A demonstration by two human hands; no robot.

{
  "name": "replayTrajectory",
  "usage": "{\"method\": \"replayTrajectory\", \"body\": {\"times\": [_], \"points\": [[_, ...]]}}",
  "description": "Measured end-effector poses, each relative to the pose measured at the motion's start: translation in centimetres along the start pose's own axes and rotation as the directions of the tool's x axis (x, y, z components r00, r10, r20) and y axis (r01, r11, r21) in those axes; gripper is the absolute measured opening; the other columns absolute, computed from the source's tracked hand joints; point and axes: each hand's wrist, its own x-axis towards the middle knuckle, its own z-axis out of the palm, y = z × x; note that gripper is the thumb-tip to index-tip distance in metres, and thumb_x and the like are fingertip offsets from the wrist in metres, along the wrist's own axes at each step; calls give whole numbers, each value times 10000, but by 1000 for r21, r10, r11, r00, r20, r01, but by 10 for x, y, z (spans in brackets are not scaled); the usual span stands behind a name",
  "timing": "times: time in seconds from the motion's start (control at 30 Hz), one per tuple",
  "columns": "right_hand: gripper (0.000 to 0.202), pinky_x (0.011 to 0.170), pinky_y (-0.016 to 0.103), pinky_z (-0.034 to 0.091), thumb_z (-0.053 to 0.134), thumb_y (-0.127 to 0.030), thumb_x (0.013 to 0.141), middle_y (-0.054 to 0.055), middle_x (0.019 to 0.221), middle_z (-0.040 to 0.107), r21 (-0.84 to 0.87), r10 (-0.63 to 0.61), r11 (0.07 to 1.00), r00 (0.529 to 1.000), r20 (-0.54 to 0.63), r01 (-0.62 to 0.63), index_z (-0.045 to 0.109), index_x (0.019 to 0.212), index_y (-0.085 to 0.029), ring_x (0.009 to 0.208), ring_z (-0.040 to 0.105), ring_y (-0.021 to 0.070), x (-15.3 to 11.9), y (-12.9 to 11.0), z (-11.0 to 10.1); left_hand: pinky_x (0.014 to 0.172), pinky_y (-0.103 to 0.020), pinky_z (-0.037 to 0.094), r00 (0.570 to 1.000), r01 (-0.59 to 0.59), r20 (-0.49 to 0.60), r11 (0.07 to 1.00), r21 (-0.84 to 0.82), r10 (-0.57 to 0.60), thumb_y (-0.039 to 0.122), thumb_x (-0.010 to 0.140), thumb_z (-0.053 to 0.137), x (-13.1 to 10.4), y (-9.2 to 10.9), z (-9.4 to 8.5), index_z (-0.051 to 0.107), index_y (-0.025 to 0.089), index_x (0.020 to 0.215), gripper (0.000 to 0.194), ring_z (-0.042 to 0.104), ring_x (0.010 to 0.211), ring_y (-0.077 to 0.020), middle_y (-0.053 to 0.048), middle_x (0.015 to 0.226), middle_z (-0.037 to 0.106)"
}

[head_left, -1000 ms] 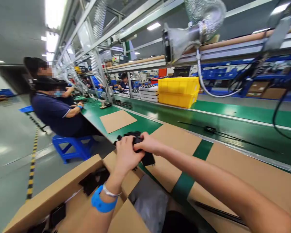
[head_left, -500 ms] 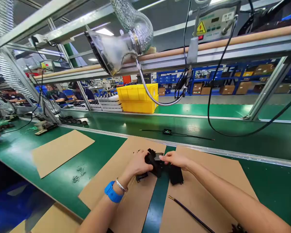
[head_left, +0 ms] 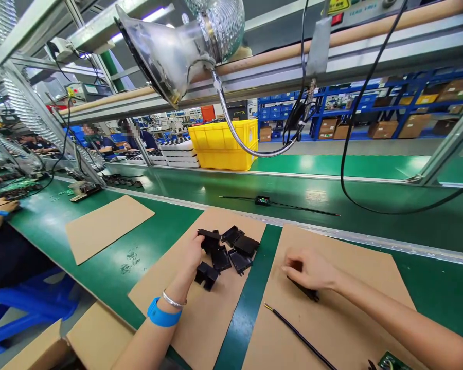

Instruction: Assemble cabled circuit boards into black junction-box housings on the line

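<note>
My left hand (head_left: 193,254) pinches the edge of a black plastic case part (head_left: 209,239) at the left of a small pile. Around it on the left cardboard sheet (head_left: 177,288) lie several more black case parts (head_left: 241,261), some open side up. One stands apart, nearer me (head_left: 207,276). Over the right cardboard sheet (head_left: 355,267) my right hand (head_left: 310,268) is curled, slightly blurred, with a black plastic case part (head_left: 308,291) showing below its fingers. Much of that part is hidden. A black cable (head_left: 299,334) with bare wire ends lies closer to me.
A small circuit board with black leads (head_left: 262,200) lies beyond the metal strip. A green board (head_left: 391,361) shows at the bottom right. Overhead hang a fume hood (head_left: 177,56) and a loose cable (head_left: 343,169). A co-worker's arm (head_left: 2,208) is at far left.
My hands have moved apart, left hand leftward and right hand rightward with a black case part. The pile of case parts is now uncovered. The view has shifted slightly.
</note>
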Motion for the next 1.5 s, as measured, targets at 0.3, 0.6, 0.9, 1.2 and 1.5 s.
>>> {"method": "replayTrajectory", "body": {"times": [0.3,0.6,0.9,1.2,1.5], "points": [[429,918,417,416,736,-368,759,108,1102,625,-144,44,989,999,23,-40,608,1104,-149,1041,560,259,93,-27,45,526,-229,468,975,9,-219,994,-108,-33,359,921,498,-13,24,-23,539,155,1055,248,556,649,-123,-3,825,560],[240,647,302,423,410,-247,895,41,745,641,-162,322,928,942,-96,-334,602,767,-179,683,570,193,-22,54,-53,542,-237,496,804,-57,595,995,79,-1,266,836,452,-104,45,86,594,225,1092,296,603,658,-144,-34,937,615],[116,931,409,353,656,-284,729,117,863,618,-152,227,955,959,-172,-253,627,762,-177,1013,502,301,-46,40,-22,1014,-446,363,751,-291,654,934,208,89,235,804,569,-130,31,127,643,216,923,141,504,1052,-275,-85,1024,574],[332,618,292,463,408,-407,905,45,650,599,108,261,961,964,-58,-253,629,795,-184,635,588,189,-85,70,-80,521,-247,433,712,21,696,994,108,-91,503,759,609,-116,29,141,573,156,736,350,540,550,-134,-32,662,597],[153,770,376,409,499,-204,832,92,783,628,-179,172,968,984,-40,-177,624,750,-174,837,543,248,-111,56,-83,621,-270,501,768,-50,633,977,205,-93,345,872,579,-94,37,191,642,123,869,231,604,629,-134,-39,737,654]]}}
